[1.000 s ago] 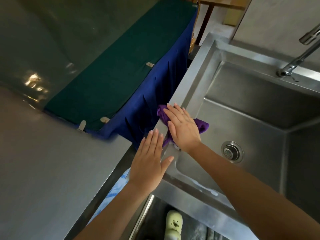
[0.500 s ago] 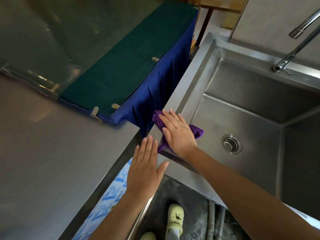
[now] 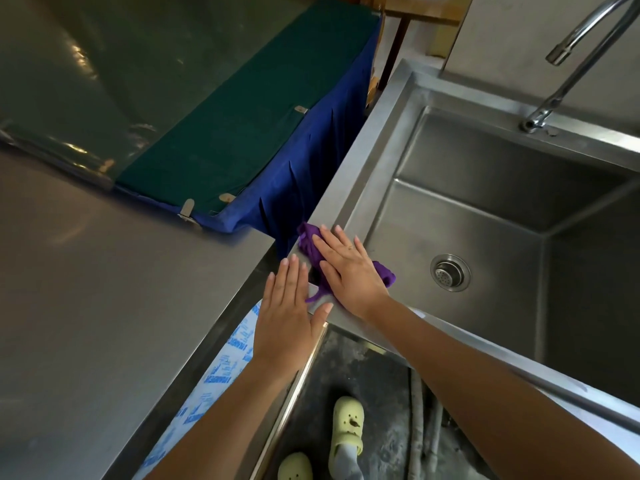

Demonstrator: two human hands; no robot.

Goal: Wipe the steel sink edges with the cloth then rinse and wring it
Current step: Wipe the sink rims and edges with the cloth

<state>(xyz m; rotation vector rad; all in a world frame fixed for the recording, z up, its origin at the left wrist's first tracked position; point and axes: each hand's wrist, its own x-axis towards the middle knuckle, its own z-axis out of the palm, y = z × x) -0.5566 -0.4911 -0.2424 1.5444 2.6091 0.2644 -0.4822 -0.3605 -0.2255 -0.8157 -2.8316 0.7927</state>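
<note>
A purple cloth (image 3: 308,239) lies on the near left corner of the steel sink's rim (image 3: 349,174). My right hand (image 3: 346,271) presses flat on the cloth with straight fingers and covers most of it; purple ends stick out at the far left and the right. My left hand (image 3: 287,313) lies flat with straight fingers beside it, over the gap between the sink corner and the steel counter (image 3: 104,306). The basin holds a round drain (image 3: 450,272).
A curved faucet (image 3: 568,57) rises at the sink's back right. A green and blue cloth-covered table (image 3: 242,133) stands left of the sink. Below the rim I see a dark floor, pipes and yellow slippers (image 3: 346,427).
My right hand has slid the cloth back along the left rim to the near corner. My left hand has stayed flat beside it. The view has shifted, showing more floor.
</note>
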